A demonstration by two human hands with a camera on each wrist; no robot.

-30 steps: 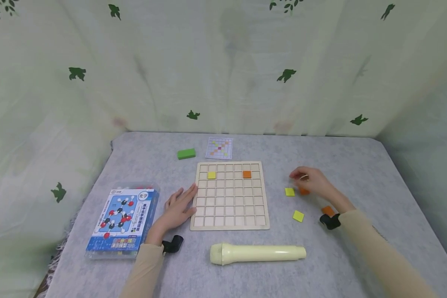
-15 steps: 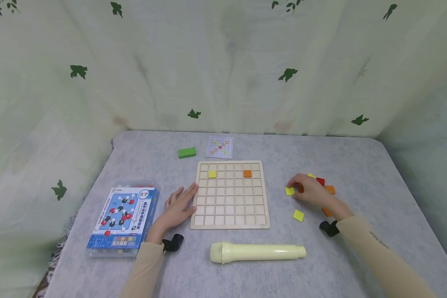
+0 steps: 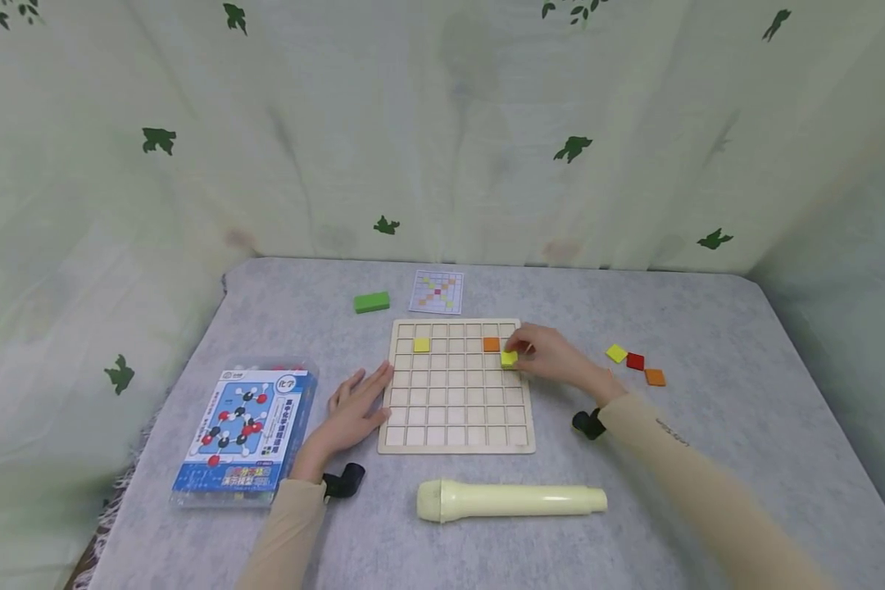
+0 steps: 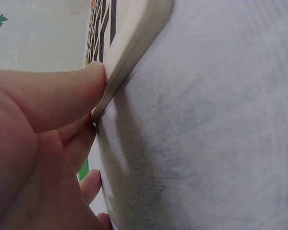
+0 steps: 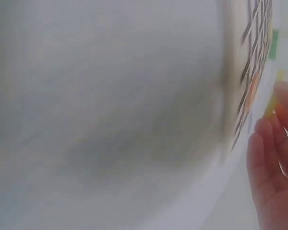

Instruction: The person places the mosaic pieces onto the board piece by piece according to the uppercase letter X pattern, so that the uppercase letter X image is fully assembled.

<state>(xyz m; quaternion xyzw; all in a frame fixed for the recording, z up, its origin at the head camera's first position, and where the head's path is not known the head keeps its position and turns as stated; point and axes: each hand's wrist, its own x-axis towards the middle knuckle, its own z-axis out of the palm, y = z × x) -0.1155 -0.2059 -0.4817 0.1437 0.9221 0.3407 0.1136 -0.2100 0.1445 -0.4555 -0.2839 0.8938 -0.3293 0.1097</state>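
My left hand (image 3: 350, 416) lies on the cloth with straight fingers. Its thumb (image 4: 72, 93) and fingertips touch the left edge of the wooden grid board (image 3: 446, 449). A yellow square tile (image 3: 509, 360) is pinched in my right hand (image 3: 553, 357), over the board's upper right side. The right wrist view shows this tile edge-on between thumb and fingers. On the board sit another yellow tile (image 3: 421, 345) at upper left and an orange tile (image 3: 491, 344) at upper right, close to the held one. My right wrist and sleeve cover part of the table.
Right of the board lie a yellow tile (image 3: 616, 353), a red tile (image 3: 635, 360) and an orange tile (image 3: 655, 377). A pattern card (image 3: 436, 292) and green block (image 3: 372, 302) lie behind it. In front is a cream microphone (image 3: 512, 500); a boxed model kit (image 3: 243, 434) lies left.
My right hand has picked up a yellow tile from the table at right and carried it left over the board. My left hand has stayed at the board's edge.
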